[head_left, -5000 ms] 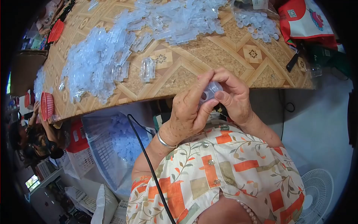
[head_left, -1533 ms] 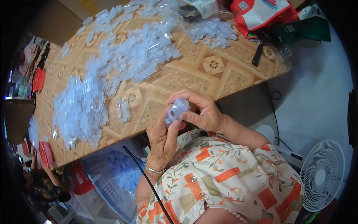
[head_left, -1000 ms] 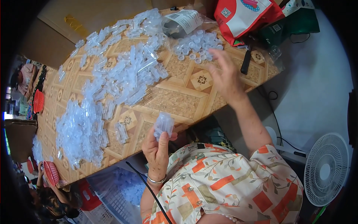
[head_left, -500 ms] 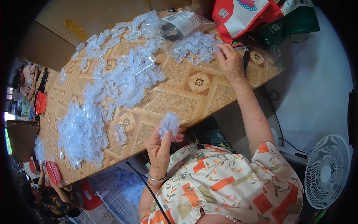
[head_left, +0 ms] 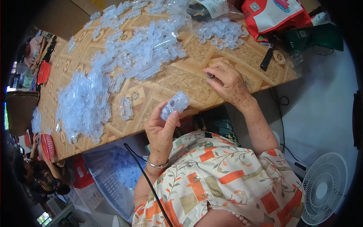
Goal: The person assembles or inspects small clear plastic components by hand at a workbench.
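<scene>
My left hand is wrapped round a small bundle of clear plastic tube-like pieces, with a round open end facing up. To its right, my right hand pinches a small round translucent cap between thumb and fingers, a little apart from the bundle. A heap of similar caps lies on the table beyond my right hand. Large piles of clear plastic pieces spread over the left and middle of the table. One small group of clear pieces lies near the front edge.
The wood-patterned table runs diagonally. A red-and-white bag, a green bag and a black-handled tool are at right. A fan stands lower right. Below the table is a blue basket. Another person works at far left.
My right hand has come back from the cap heap toward my left hand, carrying a cap. The bundle in my left hand has tilted, turning its open end into view. The whole view has shifted.
</scene>
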Demonstrator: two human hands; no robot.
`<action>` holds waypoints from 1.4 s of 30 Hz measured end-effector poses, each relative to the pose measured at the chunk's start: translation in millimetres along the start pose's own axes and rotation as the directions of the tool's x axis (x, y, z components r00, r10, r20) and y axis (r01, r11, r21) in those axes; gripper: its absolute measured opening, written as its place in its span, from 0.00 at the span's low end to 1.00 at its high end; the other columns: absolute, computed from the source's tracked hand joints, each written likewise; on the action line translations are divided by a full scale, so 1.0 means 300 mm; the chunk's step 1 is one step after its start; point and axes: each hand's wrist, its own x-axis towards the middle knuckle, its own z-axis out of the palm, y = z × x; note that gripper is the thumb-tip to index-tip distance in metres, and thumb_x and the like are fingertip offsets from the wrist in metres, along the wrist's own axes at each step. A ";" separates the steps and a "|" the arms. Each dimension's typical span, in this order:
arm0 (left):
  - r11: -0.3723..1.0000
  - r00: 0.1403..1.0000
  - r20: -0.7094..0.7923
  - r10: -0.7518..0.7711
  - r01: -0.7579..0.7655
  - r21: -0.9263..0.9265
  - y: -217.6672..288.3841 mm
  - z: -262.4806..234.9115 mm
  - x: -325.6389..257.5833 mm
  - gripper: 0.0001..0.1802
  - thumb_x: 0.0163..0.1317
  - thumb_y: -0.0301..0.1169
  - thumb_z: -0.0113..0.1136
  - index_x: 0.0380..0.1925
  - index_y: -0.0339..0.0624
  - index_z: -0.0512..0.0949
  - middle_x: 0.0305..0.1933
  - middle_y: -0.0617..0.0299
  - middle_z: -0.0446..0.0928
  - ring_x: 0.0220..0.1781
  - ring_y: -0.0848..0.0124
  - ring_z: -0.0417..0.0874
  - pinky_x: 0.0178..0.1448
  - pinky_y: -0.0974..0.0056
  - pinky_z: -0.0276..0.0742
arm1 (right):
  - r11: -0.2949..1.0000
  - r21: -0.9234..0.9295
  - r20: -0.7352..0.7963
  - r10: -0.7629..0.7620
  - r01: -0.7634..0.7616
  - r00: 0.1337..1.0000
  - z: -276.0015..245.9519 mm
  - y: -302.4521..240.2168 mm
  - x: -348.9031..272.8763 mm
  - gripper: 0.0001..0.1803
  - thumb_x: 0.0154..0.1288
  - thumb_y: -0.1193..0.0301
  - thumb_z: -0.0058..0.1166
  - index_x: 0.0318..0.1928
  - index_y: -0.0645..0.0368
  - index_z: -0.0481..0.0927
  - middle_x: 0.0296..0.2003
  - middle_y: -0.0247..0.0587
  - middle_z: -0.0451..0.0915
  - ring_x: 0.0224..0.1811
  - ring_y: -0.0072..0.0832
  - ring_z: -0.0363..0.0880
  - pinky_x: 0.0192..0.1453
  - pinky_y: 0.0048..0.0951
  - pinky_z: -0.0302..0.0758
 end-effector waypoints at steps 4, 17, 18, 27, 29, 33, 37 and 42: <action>0.999 0.998 -0.051 -0.030 0.032 0.041 0.004 -0.002 -0.004 0.22 0.68 0.25 0.67 0.61 0.33 0.76 0.45 0.56 0.85 0.34 0.76 0.79 0.39 0.71 0.75 | 0.956 0.176 -0.015 0.241 -0.235 0.970 -0.021 -0.035 0.002 0.18 0.58 0.78 0.66 0.50 0.60 0.82 0.45 0.43 0.80 0.44 0.41 0.83 0.48 0.37 0.80; 0.976 0.991 0.046 0.125 -0.131 0.173 0.003 0.019 -0.005 0.20 0.65 0.23 0.70 0.57 0.33 0.80 0.50 0.62 0.84 0.50 0.75 0.83 0.54 0.70 0.79 | 0.991 -0.108 0.016 0.076 -0.073 0.997 0.024 -0.033 -0.017 0.11 0.65 0.71 0.62 0.47 0.58 0.84 0.42 0.39 0.83 0.45 0.40 0.82 0.51 0.41 0.75; 0.974 0.993 0.057 0.106 -0.115 0.193 0.013 0.020 -0.004 0.20 0.65 0.22 0.70 0.57 0.33 0.80 0.50 0.61 0.84 0.52 0.74 0.83 0.57 0.68 0.79 | 0.993 -0.101 0.002 0.064 -0.064 0.998 0.025 -0.033 -0.016 0.10 0.67 0.72 0.61 0.47 0.58 0.84 0.41 0.39 0.83 0.45 0.40 0.82 0.51 0.41 0.74; 0.972 0.996 0.077 0.041 -0.058 0.227 0.020 0.022 -0.017 0.21 0.65 0.20 0.69 0.58 0.36 0.79 0.50 0.61 0.83 0.48 0.78 0.83 0.49 0.72 0.82 | 0.997 -0.066 0.097 0.047 -0.041 0.994 0.013 -0.040 -0.007 0.06 0.70 0.71 0.57 0.40 0.60 0.83 0.36 0.41 0.81 0.40 0.41 0.81 0.48 0.39 0.73; 0.965 0.991 0.086 0.100 -0.117 0.237 0.006 0.020 -0.014 0.21 0.65 0.20 0.68 0.58 0.36 0.78 0.51 0.61 0.82 0.49 0.78 0.83 0.49 0.72 0.82 | 0.999 -0.047 0.141 0.017 -0.011 0.990 0.002 -0.050 0.005 0.07 0.72 0.72 0.55 0.38 0.61 0.83 0.35 0.41 0.81 0.37 0.41 0.80 0.46 0.38 0.73; 0.965 0.988 0.080 0.135 -0.150 0.217 0.007 0.025 -0.017 0.22 0.65 0.20 0.68 0.59 0.37 0.78 0.52 0.61 0.81 0.50 0.78 0.83 0.49 0.73 0.82 | 0.989 -0.113 0.188 0.113 -0.092 0.976 0.008 -0.070 0.027 0.07 0.68 0.69 0.60 0.37 0.60 0.83 0.36 0.42 0.82 0.41 0.42 0.81 0.49 0.43 0.74; 0.982 0.996 0.070 0.055 -0.066 0.176 0.017 0.020 -0.021 0.22 0.65 0.21 0.68 0.59 0.37 0.78 0.52 0.61 0.82 0.50 0.78 0.83 0.50 0.73 0.82 | 0.977 -0.165 0.076 0.147 -0.133 0.986 0.030 -0.068 0.030 0.08 0.66 0.68 0.63 0.39 0.60 0.83 0.35 0.42 0.81 0.40 0.43 0.82 0.47 0.41 0.76; 0.987 0.999 0.038 0.019 -0.024 0.158 0.024 0.017 -0.019 0.21 0.66 0.22 0.68 0.58 0.36 0.77 0.50 0.61 0.84 0.50 0.78 0.83 0.51 0.72 0.81 | 0.994 -0.092 0.096 0.074 -0.065 0.993 0.007 -0.056 0.011 0.13 0.65 0.70 0.64 0.47 0.61 0.83 0.38 0.44 0.80 0.41 0.44 0.82 0.48 0.39 0.78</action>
